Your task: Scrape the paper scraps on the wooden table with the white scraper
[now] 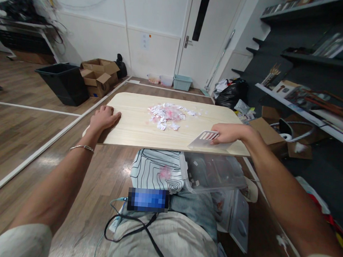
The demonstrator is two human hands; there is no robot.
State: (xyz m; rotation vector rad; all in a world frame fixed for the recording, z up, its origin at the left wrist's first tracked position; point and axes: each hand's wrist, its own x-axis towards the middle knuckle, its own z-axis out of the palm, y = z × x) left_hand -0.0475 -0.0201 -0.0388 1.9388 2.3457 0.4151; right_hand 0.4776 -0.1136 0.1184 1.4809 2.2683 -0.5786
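On a pale wooden tabletop lies a loose heap of torn white paper scraps mixed with pink bits, a few scattered to its right. My left hand rests at the left edge of the board, thumb stretched inward, holding nothing visible. Near the front right part of the board, my right hand grips a flat white scraper with slots along its top. The scraper is tilted, its lower edge at the wood, apart from the heap. The fingers behind it are partly hidden.
Below the front edge are a clear plastic bin and a patterned white cloth with pink on it. A phone with a cable lies on my lap. A black bin and cardboard boxes stand left; shelves line the right.
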